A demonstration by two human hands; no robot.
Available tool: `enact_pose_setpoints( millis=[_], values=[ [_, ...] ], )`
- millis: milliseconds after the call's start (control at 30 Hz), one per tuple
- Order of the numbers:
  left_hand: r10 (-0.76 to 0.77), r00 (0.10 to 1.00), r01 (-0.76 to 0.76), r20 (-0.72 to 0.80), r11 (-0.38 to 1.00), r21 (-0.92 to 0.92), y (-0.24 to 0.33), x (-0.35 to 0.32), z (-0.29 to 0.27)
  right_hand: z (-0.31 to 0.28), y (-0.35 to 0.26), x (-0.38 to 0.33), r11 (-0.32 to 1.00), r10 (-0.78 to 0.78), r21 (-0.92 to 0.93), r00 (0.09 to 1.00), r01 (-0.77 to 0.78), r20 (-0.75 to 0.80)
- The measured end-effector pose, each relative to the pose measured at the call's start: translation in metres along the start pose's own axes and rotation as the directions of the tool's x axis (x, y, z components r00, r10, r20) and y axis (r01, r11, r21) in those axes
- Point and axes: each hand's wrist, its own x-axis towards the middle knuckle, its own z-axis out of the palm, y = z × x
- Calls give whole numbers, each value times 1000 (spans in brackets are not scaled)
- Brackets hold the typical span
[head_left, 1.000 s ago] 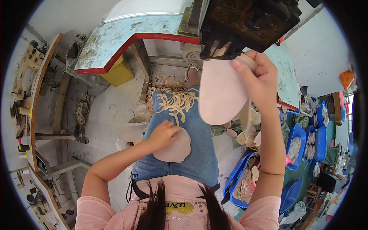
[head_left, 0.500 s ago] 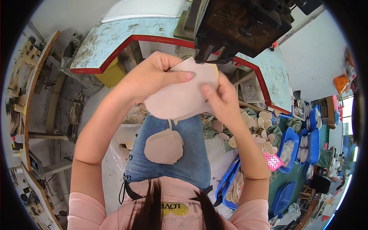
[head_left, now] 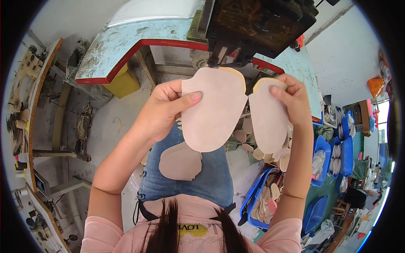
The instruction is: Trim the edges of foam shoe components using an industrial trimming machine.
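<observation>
Big worn blue table (head_left: 126,46) with a red edge fills the top of the frame, dark machine (head_left: 257,25) sticking out over it. Dead center, the left hand (head_left: 162,109) pinches a pale pink insole piece (head_left: 213,109). Right hand (head_left: 291,99) grips a second insole piece (head_left: 268,118) just right of it. A smaller cut piece (head_left: 180,161) lies on the lap below.
</observation>
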Motion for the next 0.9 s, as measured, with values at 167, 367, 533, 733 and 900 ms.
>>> enact_pose_setpoints(
  millis=[167, 367, 533, 733, 900],
  values=[
    [61, 992, -69, -113, 995, -71, -9, -9, -4, 11, -28, 22, 984, -106, -146, 994, 103, -13],
    [33, 999, -37, -37, 991, -128, -26, -18, 2, 16, -47, 51, 943, -256, -204, 964, 265, 68],
    [25, 999, -36, -40, 951, -306, -33, -19, 15, 27, -54, 65, 911, -395, -103, 916, 400, 66],
    [190, 957, -202, -219, 979, -34, -21, -6, -32, 29, -35, 65, 882, -404, -207, 905, 424, 130],
    [234, 909, -177, -346, 966, 187, -28, 2, -39, 39, -40, 35, 961, -271, -76, 960, 266, -71]
  ],
)
